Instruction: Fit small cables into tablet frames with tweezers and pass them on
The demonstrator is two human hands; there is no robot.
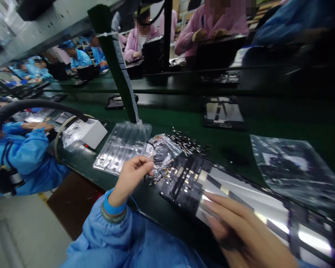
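Observation:
My left hand (134, 175), with a blue band at the wrist, is closed, thumb against curled forefinger. Whatever it pinches is too small to make out. Just beyond its fingertips lies a clear plastic bag (163, 150) with dark contents, and small loose parts are scattered around it. My right hand (240, 227) hovers over or rests on an opened tablet-like device (240, 193) with silvery panels and black strips. Motion blurs its fingers, and a dark shape under them cannot be made out.
A clear ribbed plastic tray (125, 145) lies left of the bag. Small dark parts (188, 143) spread behind the device. On the right is a flat plastic bag (298, 167). Another opened device (223, 111) lies farther back. A white box (85, 132) and a co-worker's blue sleeve (30, 149) are left.

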